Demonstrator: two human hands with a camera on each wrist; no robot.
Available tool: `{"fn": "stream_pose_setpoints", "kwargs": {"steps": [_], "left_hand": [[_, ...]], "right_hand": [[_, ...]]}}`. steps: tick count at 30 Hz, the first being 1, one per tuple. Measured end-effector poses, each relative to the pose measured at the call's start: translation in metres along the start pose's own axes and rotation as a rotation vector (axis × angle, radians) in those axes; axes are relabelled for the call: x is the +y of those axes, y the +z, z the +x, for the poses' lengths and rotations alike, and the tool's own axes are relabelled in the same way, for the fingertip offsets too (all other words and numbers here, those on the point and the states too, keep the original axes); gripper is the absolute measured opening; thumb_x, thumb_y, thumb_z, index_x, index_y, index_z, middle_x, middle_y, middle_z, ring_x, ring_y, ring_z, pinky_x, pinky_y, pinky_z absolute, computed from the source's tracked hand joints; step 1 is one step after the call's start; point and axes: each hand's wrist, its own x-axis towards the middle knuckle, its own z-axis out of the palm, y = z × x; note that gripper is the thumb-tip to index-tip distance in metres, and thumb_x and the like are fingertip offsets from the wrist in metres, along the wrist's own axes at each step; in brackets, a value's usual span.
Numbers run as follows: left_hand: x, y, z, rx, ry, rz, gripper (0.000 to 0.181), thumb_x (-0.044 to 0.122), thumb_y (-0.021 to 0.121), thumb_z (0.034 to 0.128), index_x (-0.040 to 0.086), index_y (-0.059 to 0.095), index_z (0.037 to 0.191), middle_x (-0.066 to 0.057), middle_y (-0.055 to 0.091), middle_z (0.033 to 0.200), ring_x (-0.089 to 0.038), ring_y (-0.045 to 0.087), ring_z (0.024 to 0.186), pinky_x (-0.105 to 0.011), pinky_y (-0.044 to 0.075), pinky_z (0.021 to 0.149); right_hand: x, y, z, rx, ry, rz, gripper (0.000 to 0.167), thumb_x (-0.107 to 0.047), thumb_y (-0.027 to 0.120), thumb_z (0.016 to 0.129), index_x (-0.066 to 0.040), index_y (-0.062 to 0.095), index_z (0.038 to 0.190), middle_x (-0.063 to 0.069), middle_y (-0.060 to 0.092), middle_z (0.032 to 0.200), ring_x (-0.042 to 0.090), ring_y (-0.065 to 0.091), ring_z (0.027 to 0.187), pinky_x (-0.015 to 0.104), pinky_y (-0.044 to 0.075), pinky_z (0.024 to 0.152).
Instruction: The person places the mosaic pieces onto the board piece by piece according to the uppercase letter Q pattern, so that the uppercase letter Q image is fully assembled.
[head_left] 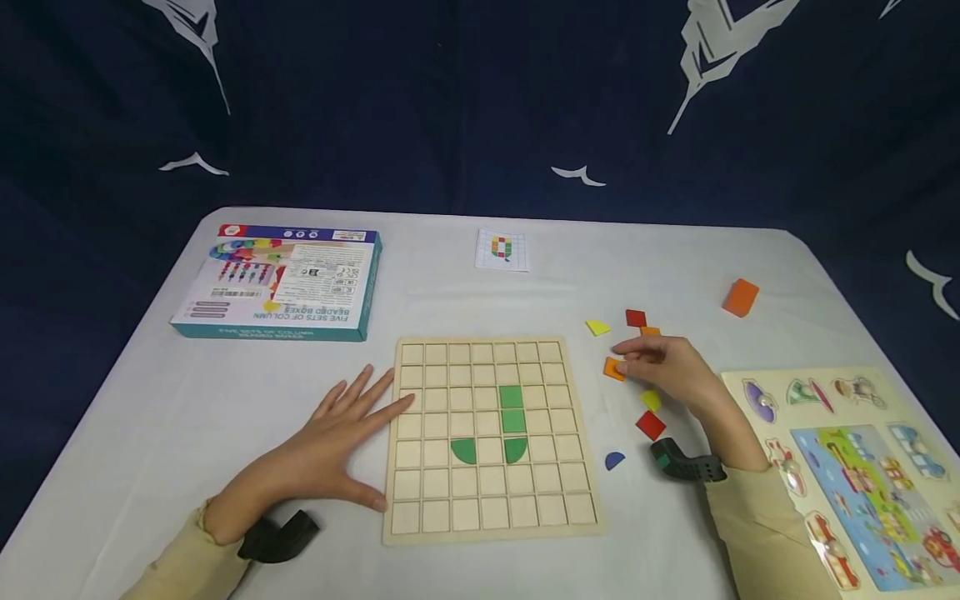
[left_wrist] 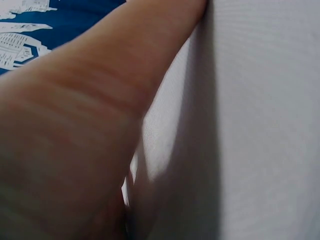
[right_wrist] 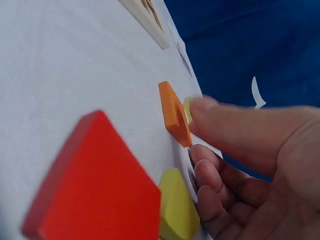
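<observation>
In the head view the left hand [head_left: 322,450] lies spread at the left side of the wooden grid board [head_left: 438,538], its index fingertip and thumb touching that edge. Four green pieces sit in the grid: two squares [head_left: 513,408] in one column and two rounded ones [head_left: 464,451]. Over the loose pieces to the board's right is the right hand [head_left: 675,371], thumb and index apart at an orange piece [head_left: 611,367]. The right wrist view has the thumb beside that orange piece [right_wrist: 172,112], with a yellow piece [right_wrist: 177,210] and red piece [right_wrist: 105,185] nearer. The left wrist view shows mostly forearm.
A printed box [head_left: 277,287] lies at the back left, a small pattern card [head_left: 502,250] at the back. Near the right hand are red [head_left: 650,425], yellow [head_left: 597,327] and blue [head_left: 614,460] pieces. An orange block [head_left: 740,297] and a picture puzzle board [head_left: 817,400] are farther right.
</observation>
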Motion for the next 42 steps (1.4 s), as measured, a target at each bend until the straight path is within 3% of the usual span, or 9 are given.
{"fn": "stream_pose_setpoints", "kwargs": {"steps": [8,16,22,30,33,36,42], "left_hand": [[0.0,-0.001,-0.001,0.001,0.004,-0.004,0.119,0.073,0.07,0.0528,0.02,0.026,0.149,-0.008,0.001,0.156,-0.03,-0.013,0.138,-0.055,-0.005,0.105],[0.0,0.0,-0.002,-0.011,0.004,0.007,0.119,0.074,0.069,0.053,0.02,0.025,0.15,-0.008,0.0,0.156,-0.031,-0.014,0.138,-0.055,-0.005,0.105],[0.0,-0.001,0.0,-0.016,-0.002,0.003,0.119,0.073,0.07,0.0533,0.021,0.024,0.15,-0.007,-0.001,0.156,-0.03,-0.015,0.138,-0.055,-0.006,0.105],[-0.001,-0.001,0.0,-0.015,0.002,-0.001,0.119,0.072,0.071,0.0533,0.02,0.024,0.15,-0.008,-0.001,0.156,-0.03,-0.014,0.138,-0.055,-0.006,0.105],[-0.001,0.0,-0.001,-0.015,0.002,0.004,0.119,0.072,0.071,0.0531,0.02,0.024,0.15,-0.007,-0.001,0.156,-0.029,-0.015,0.138,-0.054,-0.006,0.105],[-0.002,0.0,-0.001,-0.014,0.004,0.007,0.119,0.072,0.07,0.0534,0.021,0.023,0.15,-0.007,-0.002,0.156,-0.029,-0.015,0.138,-0.054,-0.006,0.105],[-0.002,0.0,-0.001,-0.009,0.011,0.0,0.119,0.071,0.071,0.0537,0.021,0.024,0.15,-0.008,-0.001,0.156,-0.03,-0.014,0.138,-0.054,-0.006,0.105]], "right_hand": [[-0.001,0.006,0.002,-0.018,-0.16,-0.101,0.027,-0.005,0.075,0.078,0.0,0.064,0.101,0.009,0.05,0.087,0.022,0.04,0.072,0.028,0.032,0.057],[-0.002,0.01,0.002,0.094,-0.152,-0.134,0.026,0.001,0.072,0.079,0.001,0.059,0.101,0.011,0.054,0.084,0.025,0.045,0.074,0.024,0.039,0.058],[-0.003,0.006,0.003,0.179,-0.168,-0.081,0.016,0.002,0.068,0.083,0.002,0.06,0.096,0.012,0.058,0.082,0.025,0.053,0.07,0.016,0.044,0.056],[-0.017,0.003,0.003,0.257,-0.18,0.062,0.011,-0.001,0.06,0.09,0.0,0.06,0.101,0.012,0.059,0.087,0.016,0.063,0.066,0.02,0.052,0.06],[-0.033,0.004,0.0,0.207,-0.227,0.169,0.013,-0.001,0.057,0.091,0.003,0.059,0.104,0.013,0.058,0.089,0.015,0.063,0.069,0.021,0.052,0.064],[-0.052,0.008,-0.006,0.083,-0.291,0.313,0.015,0.001,0.056,0.092,0.008,0.057,0.105,0.018,0.057,0.089,0.022,0.064,0.072,0.025,0.053,0.067],[-0.084,0.033,-0.019,-0.11,-0.277,0.483,0.015,0.003,0.056,0.091,0.008,0.057,0.105,0.018,0.057,0.09,0.034,0.062,0.077,0.036,0.053,0.073]]}}
